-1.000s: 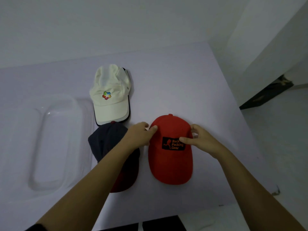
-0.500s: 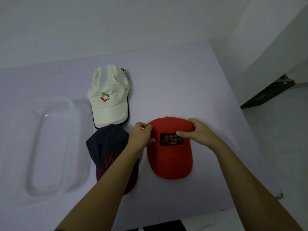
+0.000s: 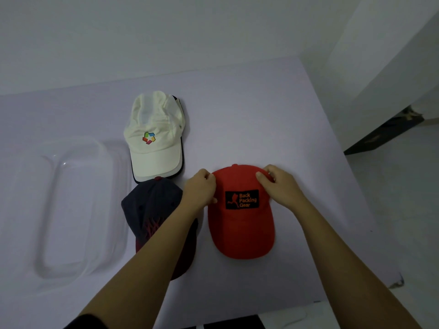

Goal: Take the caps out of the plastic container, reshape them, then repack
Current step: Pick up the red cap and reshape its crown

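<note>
While both hands work at the crown of the red cap, which lies on the table with its brim toward the person, the chief risk looks like a fresh crease rather than a cure. The left hand pinches the crown's left edge with curled fingers and the right hand grips its right edge, thumb on the front above the black patch, so a squeeze inward would likely buckle the soft top instead of rounding it. A second hazard sits just left of the red cap, where the navy cap lies beneath the left forearm; whether they touch cannot be told, but a careless pull-back could drag or flatten it. Up and left of the red cap, the white cap rests on a darker one, close against the navy cap, so a shove might pass along. Farther left of the red cap, beyond the navy one, the plastic container waits for repacking.
</note>
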